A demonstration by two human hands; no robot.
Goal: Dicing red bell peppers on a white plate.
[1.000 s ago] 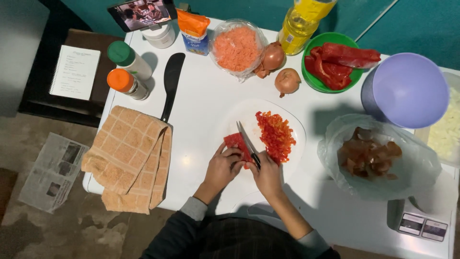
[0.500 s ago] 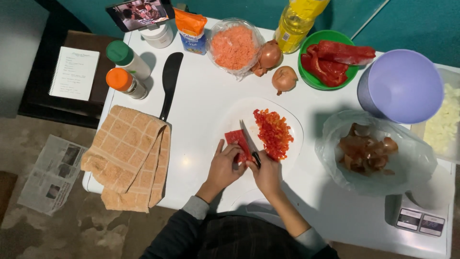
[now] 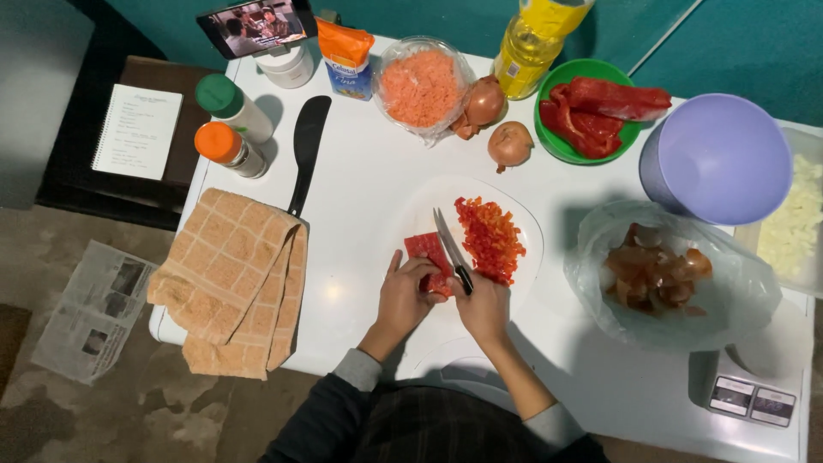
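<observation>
On white plate (image 3: 411, 214), knife (image 3: 451, 249) meets flat red pepper (image 3: 426, 249).

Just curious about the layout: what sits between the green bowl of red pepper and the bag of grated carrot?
Two onions, seen in the head view, lie between the green bowl and the carrot bag.

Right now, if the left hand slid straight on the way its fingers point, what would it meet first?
The left hand already rests on the red pepper piece; beyond that, probably the knife blade, then the diced pepper pile, though heights are unclear.
</observation>
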